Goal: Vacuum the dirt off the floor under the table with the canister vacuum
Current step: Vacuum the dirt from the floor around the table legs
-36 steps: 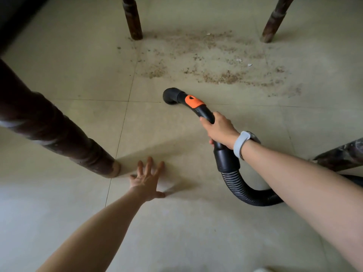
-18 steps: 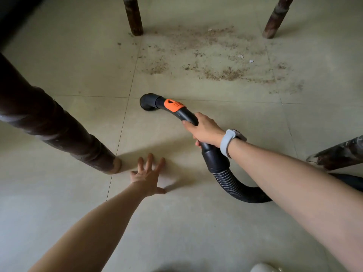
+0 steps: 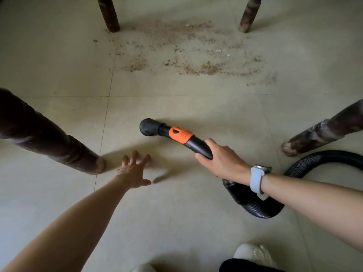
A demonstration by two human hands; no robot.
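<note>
Gripping smooth black vacuum handle (image 3: 198, 147), right hand (image 3: 222, 161); left hand (image 3: 133, 173) splayed on tile.

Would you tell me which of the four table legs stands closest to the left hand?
The near left leg: its foot sits just beside the left hand; the other three stand well away.

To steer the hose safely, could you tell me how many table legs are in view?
4: far left leg, far right leg, near left leg, near right leg. No more show; the tabletop is out of frame.
</note>
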